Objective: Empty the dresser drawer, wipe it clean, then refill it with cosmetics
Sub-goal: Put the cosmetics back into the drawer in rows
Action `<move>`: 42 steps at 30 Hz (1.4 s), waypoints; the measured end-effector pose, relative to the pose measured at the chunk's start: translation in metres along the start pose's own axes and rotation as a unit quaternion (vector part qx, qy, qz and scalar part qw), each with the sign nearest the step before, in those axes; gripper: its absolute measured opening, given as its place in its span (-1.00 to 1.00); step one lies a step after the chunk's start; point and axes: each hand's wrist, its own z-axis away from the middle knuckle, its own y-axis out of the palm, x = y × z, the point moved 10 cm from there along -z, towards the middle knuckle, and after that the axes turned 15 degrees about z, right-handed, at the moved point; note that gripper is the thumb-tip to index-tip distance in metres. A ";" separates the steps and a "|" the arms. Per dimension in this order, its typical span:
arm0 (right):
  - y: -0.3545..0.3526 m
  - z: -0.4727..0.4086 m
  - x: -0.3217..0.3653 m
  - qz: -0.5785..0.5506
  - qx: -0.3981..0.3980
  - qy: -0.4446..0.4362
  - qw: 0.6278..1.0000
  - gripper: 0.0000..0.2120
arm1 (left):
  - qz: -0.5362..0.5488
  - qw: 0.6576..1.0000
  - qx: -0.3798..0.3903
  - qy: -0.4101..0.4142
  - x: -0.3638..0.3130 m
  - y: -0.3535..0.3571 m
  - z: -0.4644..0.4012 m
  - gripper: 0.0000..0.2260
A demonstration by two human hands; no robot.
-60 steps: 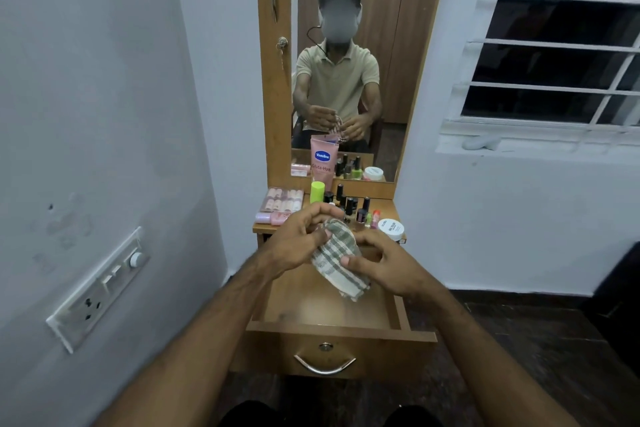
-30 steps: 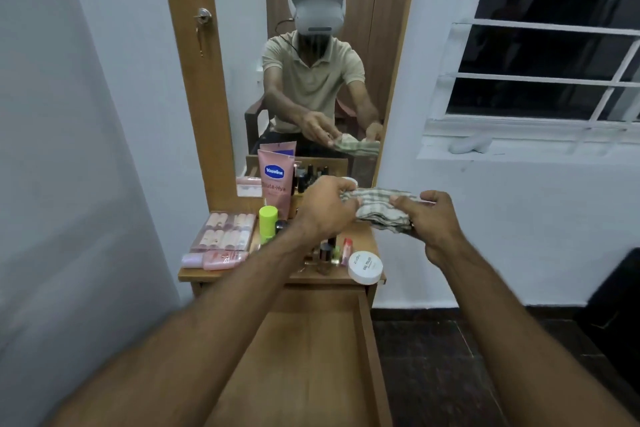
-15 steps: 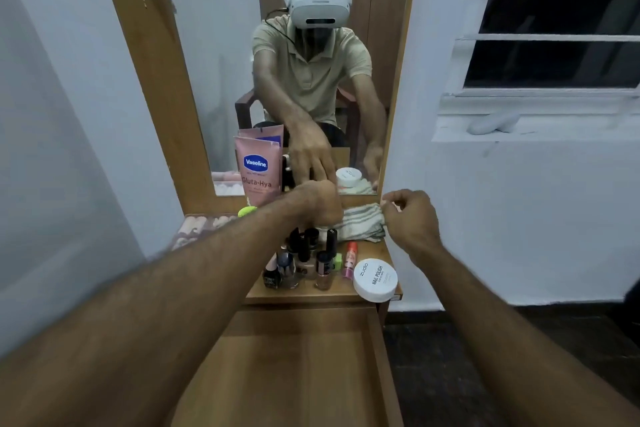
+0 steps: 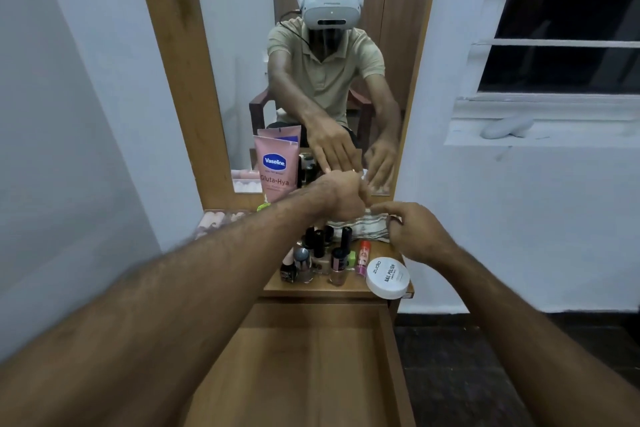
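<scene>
The wiping step looks finished and the cloth (image 4: 360, 227) is being parked: it lies folded at the back of the worktop (image 4: 311, 289), under the mirror. The left hand (image 4: 341, 199) rests on it with curled fingers, though whether that grip closes on the fabric I cannot tell; the right hand (image 4: 412, 230) has its fingers curled at the cloth's right edge, apparently pinching it. The drawer (image 4: 389, 357) stands pulled out, its visible wooden floor bare. Next comes refilling, which calls for letting go of the cloth and lifting the cosmetics down. Counted: one pink Vaseline tube (image 4: 276, 168), one white nail-polish tub (image 4: 388, 278), one small red stick (image 4: 363, 256), and roughly seven or eight polish bottles (image 4: 320, 258), too crowded to count surely.
</scene>
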 end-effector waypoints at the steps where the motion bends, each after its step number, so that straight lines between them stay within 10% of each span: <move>1: -0.008 0.006 0.006 -0.020 -0.026 -0.006 0.999 -0.56 | 0.022 1.000 -0.018 0.012 -0.003 -0.007 0.004 -0.70; 7: 0.004 0.029 0.062 -0.020 0.032 -0.082 0.996 -0.65 | 0.104 0.982 -0.153 0.048 0.008 -0.049 0.049 -0.70; 22: -0.090 0.099 0.108 -0.128 -0.131 -0.064 0.981 -0.84 | 0.103 0.960 -0.242 0.096 0.010 -0.043 0.175 -0.46; 35: 0.004 0.170 0.088 -0.152 0.007 0.014 0.988 -0.83 | 0.175 0.970 -0.170 0.014 0.068 0.081 0.233 -0.71; 42: 0.062 0.165 0.062 0.082 0.057 0.008 0.995 -0.83 | 0.142 0.981 -0.120 -0.054 0.098 0.134 0.223 -0.50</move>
